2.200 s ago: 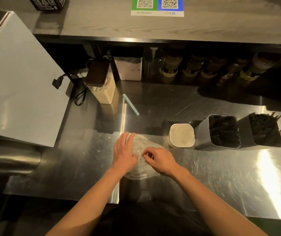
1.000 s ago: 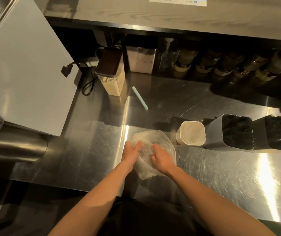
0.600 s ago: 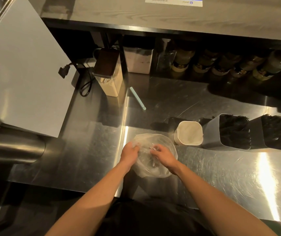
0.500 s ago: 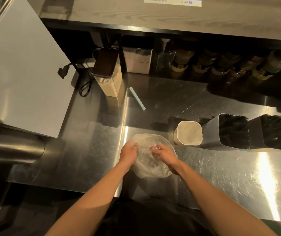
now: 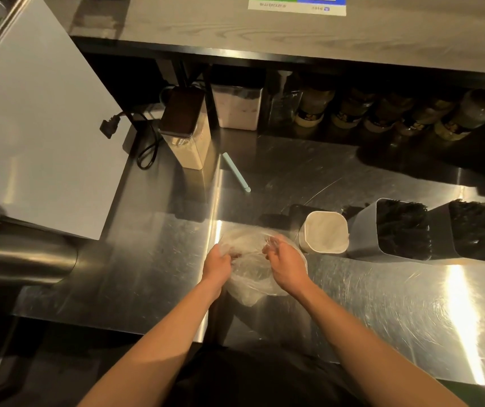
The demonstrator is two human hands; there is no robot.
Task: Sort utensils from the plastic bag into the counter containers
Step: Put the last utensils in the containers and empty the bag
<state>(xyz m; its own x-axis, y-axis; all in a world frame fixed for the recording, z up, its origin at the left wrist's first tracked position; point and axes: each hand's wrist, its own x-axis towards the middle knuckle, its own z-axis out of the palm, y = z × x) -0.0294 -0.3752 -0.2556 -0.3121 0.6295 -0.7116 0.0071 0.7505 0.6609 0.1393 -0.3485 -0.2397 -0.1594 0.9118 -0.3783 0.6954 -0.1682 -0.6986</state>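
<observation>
Stainless-steel counter formed the work surface, with a raised wooden ledge behind it and a row of jars in shadow under that ledge. The plastic bag lay on the steel near the front edge, between the two hands. Just right of it stood a white container, then the first grey container and the second grey container side by side, both holding dark utensils. A pale green stick lay loose farther back.

Hazards, as judged from this position:
- The film looked thin. Pulling the two sides apart too hard could tear it and spill the contents onto the counter or over the front edge.
- The white container stood near the right hand. An outward pull on that side could knock it.
- The contents could not be made out through the crumpled film, so the item type should be confirmed before sorting.

Hand pose: the left hand was knuckles-up, with fingers curled into the film on the bag's left side. The right hand pinched a fold on the bag's right side, near its far edge. Neither hand was spread. Both forearms converged on the bag from the near side. No utensil was out of the bag yet.
</observation>
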